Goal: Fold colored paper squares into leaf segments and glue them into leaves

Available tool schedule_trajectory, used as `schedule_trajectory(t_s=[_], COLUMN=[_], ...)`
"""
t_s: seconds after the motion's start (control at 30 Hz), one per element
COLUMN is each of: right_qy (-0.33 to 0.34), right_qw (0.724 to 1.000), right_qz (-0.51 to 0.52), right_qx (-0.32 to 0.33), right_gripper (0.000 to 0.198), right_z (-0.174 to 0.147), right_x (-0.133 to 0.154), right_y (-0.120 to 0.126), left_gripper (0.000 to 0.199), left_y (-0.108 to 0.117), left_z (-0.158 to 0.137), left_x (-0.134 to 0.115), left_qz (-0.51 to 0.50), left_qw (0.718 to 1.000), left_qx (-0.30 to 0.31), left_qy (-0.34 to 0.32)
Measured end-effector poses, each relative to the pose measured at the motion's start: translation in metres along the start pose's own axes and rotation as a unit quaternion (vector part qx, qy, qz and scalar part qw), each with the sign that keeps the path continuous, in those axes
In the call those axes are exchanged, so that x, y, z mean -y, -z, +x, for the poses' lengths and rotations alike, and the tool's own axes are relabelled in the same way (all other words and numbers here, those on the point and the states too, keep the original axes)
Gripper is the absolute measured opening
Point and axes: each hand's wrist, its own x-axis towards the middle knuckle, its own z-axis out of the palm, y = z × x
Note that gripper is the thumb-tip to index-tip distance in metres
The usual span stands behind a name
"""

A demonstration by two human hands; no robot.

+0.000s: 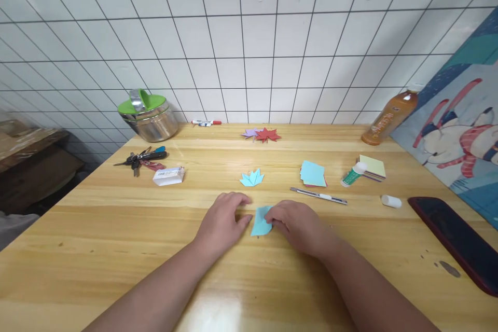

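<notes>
A small light-blue sheet of paper point(261, 222) is on the wooden table in front of me. My right hand point(292, 222) pinches its right edge between thumb and fingers. To the left of the sheet, my left hand point(225, 220) rests with thumb and fingers apart, its thumb tip close to the paper's left edge. Just beyond the hands lies a folded light-blue paper leaf point(252, 178). Farther back are a red paper leaf point(268, 135) and a purple paper leaf point(251, 134), partly overlapping.
A paper stack point(313, 173), a utility knife point(319, 195), a glue stick point(353, 174), its cap point(391, 201), sticky notes point(372, 167), a phone point(455, 241) and a bottle point(391, 115) stand or lie rightward. Leftward are a pot point(150, 119), keys point(140, 158), an eraser point(168, 176) and a marker point(206, 123).
</notes>
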Motion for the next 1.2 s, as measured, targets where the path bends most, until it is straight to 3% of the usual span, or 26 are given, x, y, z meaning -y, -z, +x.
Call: schedule_trajectory(t_s=[0.1,0.23,0.43,0.7,1.03,1.2], right_qy=[0.058,0.06,0.056,-0.049,-0.081,-0.093], right_qw=[0.998,0.997,0.998,0.997,0.995,0.994], right_qz=[-0.005,0.024,0.033,0.036,0.04,0.048], right_qx=[0.03,0.03,0.011,-0.038,-0.038,-0.038], right_gripper=[0.03,0.026,0.012,0.005,0.002,0.005], right_z=[0.0,0.001,0.004,0.013,0.015,0.016], right_x=[-0.006,-0.011,-0.013,-0.011,-0.007,-0.008], right_y=[-0.001,0.0,-0.003,-0.02,-0.02,-0.021], left_gripper=[0.021,0.026,0.022,0.009,0.013,0.006], left_y=[0.005,0.006,0.001,-0.004,-0.003,-0.005], left_z=[0.0,-0.001,-0.002,-0.003,-0.001,-0.002], left_x=[-0.006,-0.009,0.003,-0.003,-0.006,-0.006], left_qz=[0.043,0.05,0.052,0.058,0.051,0.066], left_qw=[0.995,0.981,0.991,0.995,0.994,0.994], left_qx=[0.012,0.093,0.081,0.08,0.094,0.086], left_qy=[-0.088,-0.162,-0.09,-0.017,0.006,0.006])
